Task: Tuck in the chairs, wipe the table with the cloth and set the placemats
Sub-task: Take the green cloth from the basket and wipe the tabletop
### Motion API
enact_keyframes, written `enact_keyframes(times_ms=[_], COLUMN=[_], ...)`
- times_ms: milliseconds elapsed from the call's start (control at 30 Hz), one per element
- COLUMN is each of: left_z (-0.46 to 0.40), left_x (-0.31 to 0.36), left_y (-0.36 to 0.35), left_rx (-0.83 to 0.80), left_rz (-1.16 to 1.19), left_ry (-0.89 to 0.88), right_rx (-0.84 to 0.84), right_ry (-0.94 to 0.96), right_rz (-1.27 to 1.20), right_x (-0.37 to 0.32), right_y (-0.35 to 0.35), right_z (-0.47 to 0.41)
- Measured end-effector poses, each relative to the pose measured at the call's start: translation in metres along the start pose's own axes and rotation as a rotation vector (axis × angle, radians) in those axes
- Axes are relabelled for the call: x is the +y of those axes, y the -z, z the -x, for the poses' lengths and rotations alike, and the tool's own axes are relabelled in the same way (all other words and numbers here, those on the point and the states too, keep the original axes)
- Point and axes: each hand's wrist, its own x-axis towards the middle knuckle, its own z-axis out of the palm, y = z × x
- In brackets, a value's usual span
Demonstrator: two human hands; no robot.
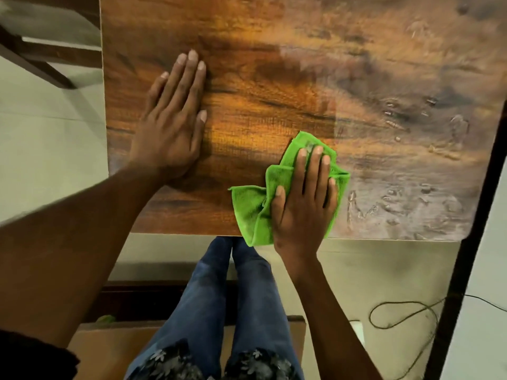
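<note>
A wooden table fills the upper part of the head view. Its left half looks dark and glossy, while its right half carries a dusty, smeared film. My right hand presses flat on a crumpled green cloth near the table's front edge, where part of the cloth hangs over. My left hand lies flat on the bare wood near the left edge, fingers together and holding nothing. A dark wooden chair shows partly at the upper left, beside the table. No placemats are visible.
My legs in blue jeans stand below the front edge. A brown cardboard box sits on the floor by my feet. A dark cable loops on the floor at the lower right. A dark upright frame runs along the table's right side.
</note>
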Motion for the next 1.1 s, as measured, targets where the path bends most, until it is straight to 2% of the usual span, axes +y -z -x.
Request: enact_keyframes(times_ms=[267, 367, 500, 767, 900, 1000, 1100], left_z=[0.002, 0.003, 0.001, 0.000, 0.015, 0.026, 0.027], left_x=[0.002, 0.005, 0.005, 0.009, 0.077, 0.139, 0.144], left_y=[0.000, 0.000, -0.001, 0.003, -0.004, -0.028, -0.041], left_rx=[0.015, 0.008, 0.008, 0.005, 0.091, 0.025, 0.038], left_rz=[0.011, 0.014, 0.001, 0.002, 0.120, 0.143, 0.157], left_ry=[0.000, 0.003, 0.008, 0.054, 0.237, 0.213, 0.244], right_rx=[0.136, 0.092, -0.022, 0.014, 0.030, 0.047, 0.125], right_ry=[0.056, 0.040, 0.115, 0.031, 0.093, 0.203, 0.295], right_rz=[-0.035, -0.040, -0.054, -0.037, -0.026, -0.052, -0.048], right_x=[-0.023, -0.022, -0.023, 0.043, 0.040, 0.036, 0.024], right_y=[0.007, 0.006, 0.000, -0.004, -0.003, 0.003, 0.007], right_z=[-0.106, -0.078, -0.012, -0.006, -0.018, -0.063, -0.131])
